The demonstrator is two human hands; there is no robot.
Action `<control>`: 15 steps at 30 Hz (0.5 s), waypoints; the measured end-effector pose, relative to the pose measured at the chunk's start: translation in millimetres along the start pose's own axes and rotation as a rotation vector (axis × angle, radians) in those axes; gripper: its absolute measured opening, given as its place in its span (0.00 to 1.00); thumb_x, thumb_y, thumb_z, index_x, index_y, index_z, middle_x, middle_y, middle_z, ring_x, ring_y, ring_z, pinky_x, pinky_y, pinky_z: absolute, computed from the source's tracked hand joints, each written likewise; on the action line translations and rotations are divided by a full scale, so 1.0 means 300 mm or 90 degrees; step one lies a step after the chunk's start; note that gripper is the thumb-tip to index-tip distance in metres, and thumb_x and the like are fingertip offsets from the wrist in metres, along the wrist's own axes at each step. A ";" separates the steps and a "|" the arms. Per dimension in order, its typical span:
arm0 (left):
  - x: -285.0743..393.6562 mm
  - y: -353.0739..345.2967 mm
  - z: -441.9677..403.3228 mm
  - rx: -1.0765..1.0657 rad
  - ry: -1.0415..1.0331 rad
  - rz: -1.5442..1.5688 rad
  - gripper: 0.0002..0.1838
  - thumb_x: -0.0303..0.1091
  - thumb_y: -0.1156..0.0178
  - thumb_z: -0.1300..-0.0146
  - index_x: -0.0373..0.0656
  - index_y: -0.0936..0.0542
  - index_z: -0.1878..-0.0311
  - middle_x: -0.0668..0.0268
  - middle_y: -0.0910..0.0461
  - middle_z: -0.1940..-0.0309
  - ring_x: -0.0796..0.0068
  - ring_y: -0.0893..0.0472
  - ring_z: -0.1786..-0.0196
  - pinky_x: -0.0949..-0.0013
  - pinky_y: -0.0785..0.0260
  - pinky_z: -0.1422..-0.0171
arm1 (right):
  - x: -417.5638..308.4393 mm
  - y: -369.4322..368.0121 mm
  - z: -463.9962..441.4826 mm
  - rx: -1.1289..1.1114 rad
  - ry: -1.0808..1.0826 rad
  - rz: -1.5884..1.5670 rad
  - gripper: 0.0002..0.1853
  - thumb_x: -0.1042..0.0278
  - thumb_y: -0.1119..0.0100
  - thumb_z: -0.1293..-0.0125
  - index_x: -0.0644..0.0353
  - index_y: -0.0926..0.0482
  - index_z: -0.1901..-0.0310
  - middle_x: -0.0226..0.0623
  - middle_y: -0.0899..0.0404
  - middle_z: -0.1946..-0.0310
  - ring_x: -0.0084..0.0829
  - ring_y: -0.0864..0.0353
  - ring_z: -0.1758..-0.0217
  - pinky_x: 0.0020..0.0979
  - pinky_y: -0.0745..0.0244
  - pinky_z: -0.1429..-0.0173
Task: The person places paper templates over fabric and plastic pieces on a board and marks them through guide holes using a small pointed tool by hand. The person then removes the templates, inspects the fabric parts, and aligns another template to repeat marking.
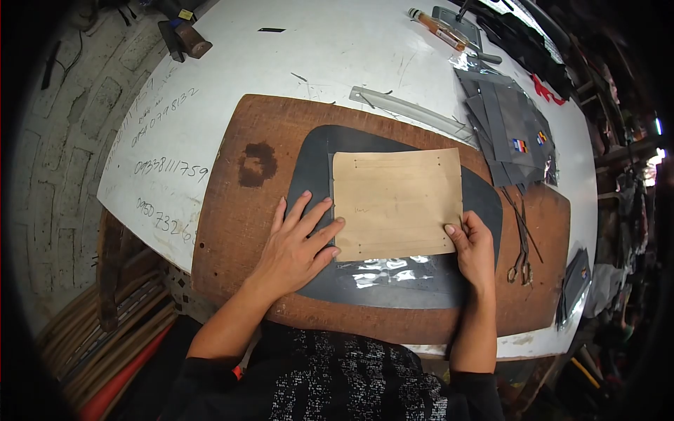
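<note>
A tan cardboard sheet [397,196] with small dark dots near its corners and edges lies on a dark grey mat [312,158]. Flat and with fingers spread, my left hand [298,245] rests on the mat, its fingertips at the sheet's left edge. My right hand [474,245] pinches the sheet's lower right edge between thumb and fingers. Below the cardboard, a shiny strip of clear plastic [393,274] shows. A thin dark edge peeks out along the cardboard's left side; what it belongs to is hidden.
Under the mat is a brown wooden board [232,231] on a white table [232,63] with handwritten numbers. Scissors [521,263] lie at right, near a stack of grey pieces [505,126]. A clear ruler [414,112] and an orange-handled tool [439,29] lie farther back.
</note>
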State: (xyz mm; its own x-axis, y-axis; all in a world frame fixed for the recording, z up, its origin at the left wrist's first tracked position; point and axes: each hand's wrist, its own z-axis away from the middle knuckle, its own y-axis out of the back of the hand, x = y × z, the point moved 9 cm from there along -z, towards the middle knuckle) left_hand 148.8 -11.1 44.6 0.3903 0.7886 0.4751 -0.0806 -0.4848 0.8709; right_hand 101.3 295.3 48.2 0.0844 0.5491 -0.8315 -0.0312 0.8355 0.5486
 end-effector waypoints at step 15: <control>-0.001 0.000 -0.003 0.005 0.011 0.003 0.24 0.45 0.36 0.30 0.52 0.20 0.32 0.57 0.31 0.25 0.44 0.40 0.19 0.31 0.54 0.18 | 0.034 -0.002 -0.002 0.001 -0.039 -0.024 0.10 0.69 0.33 0.28 0.68 0.22 0.60 0.31 0.22 0.72 0.19 0.30 0.67 0.25 0.30 0.60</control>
State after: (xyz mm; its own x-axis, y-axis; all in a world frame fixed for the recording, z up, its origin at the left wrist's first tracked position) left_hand 147.8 -11.0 44.7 0.3735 0.7933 0.4809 -0.0752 -0.4908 0.8680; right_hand 101.5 300.2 39.4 0.1462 0.5155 -0.8443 -0.0252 0.8552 0.5177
